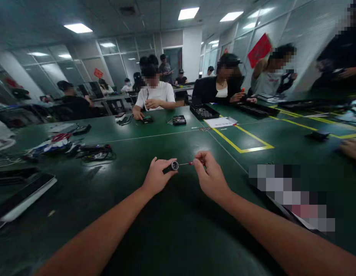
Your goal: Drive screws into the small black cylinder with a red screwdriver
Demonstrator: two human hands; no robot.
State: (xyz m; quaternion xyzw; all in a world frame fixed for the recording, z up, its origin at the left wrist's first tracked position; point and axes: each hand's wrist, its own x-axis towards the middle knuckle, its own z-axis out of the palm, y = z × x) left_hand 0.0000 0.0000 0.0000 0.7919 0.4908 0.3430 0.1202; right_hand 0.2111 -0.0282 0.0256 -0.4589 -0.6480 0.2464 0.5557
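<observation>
My left hand point(157, 177) is closed around a small dark cylindrical part with a silver end point(172, 166), held just above the green table point(155, 230). My right hand point(210, 177) pinches a thin screwdriver with a red band point(187, 163), its tip pointing left at the silver end of the part. Both hands are near the middle of the view, a short gap between them.
A pile of cables and tools point(80, 149) lies at the left, with flat devices point(19, 195) nearer the left edge. Black trays point(203, 112), papers and yellow tape lines point(241, 145) lie ahead right. Several people sit across the table. Another person's hand point(352, 147) rests at the right.
</observation>
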